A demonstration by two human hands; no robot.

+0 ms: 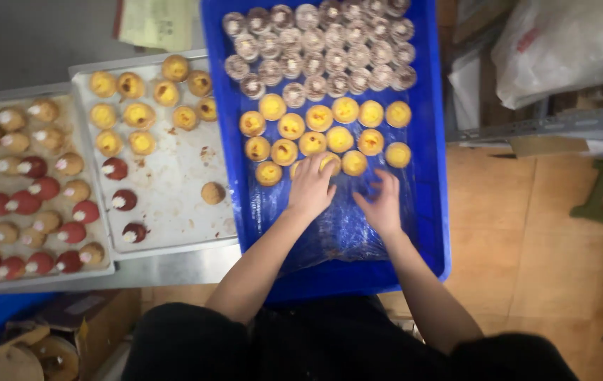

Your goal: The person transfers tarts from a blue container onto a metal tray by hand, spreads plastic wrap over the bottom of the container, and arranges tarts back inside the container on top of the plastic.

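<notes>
Blue plastic crate (432, 176), rigid walls, lined with glossy crinkled film (336, 233). In it: round yellow tarts (319, 118) with pale rims, in rows; dark-edged powdered tarts (315, 49) at 12 o'clock. Your left hand (310, 187) lies palm down, fingers bent over one yellow tart (329, 161) in the nearest row; whether it is gripped, cannot tell. Your right hand (384, 204), fingers spread, rests on the film at 4 o'clock of that tart. Both forearms reach forward from 6 o'clock.
</notes>
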